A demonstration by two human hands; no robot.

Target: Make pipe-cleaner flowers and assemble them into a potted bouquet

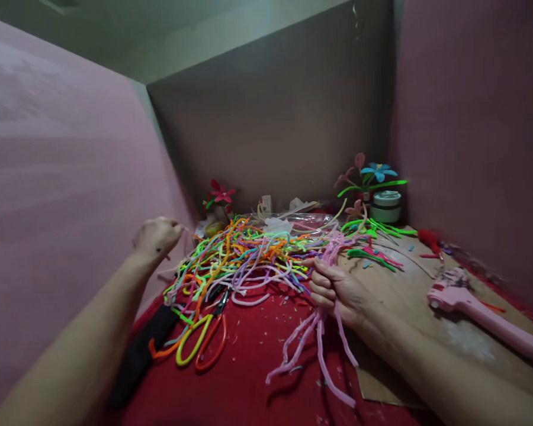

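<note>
- Here are the pink stems (335, 245), upright in a bunch over the red cloth (249, 355), their middles lost inside a fist, loose ends splaying out below.
- That's the right hand (333, 290) closed round them; the thumb side shows, the palm doesn't, so how many it grips is anyone's count.
- Over to the left hand (157, 236), up near the pink wall (71, 177), fingers curled in; a thin strand shows beside it, but whether it's gripped, I cannot tell.
- Behind the bunch, a tangled pile (249, 254) of coloured stems, so knotted that single ends vanish.
- Scissors (208, 322) below it, red and yellow loops out front, blade tips running under the pile.
- Just left, a black item (144, 349), partly behind the left forearm, too dark to name.
- On the right, cardboard (382, 378), partly covered by the right forearm, with a pink tool (479, 313) reaching the frame edge, its head blotched dark.
- At the back, a lidded cup (385, 210) beside a blue flower (379, 171); the red flower (222, 193) opposite has a dim, unclear base.
</note>
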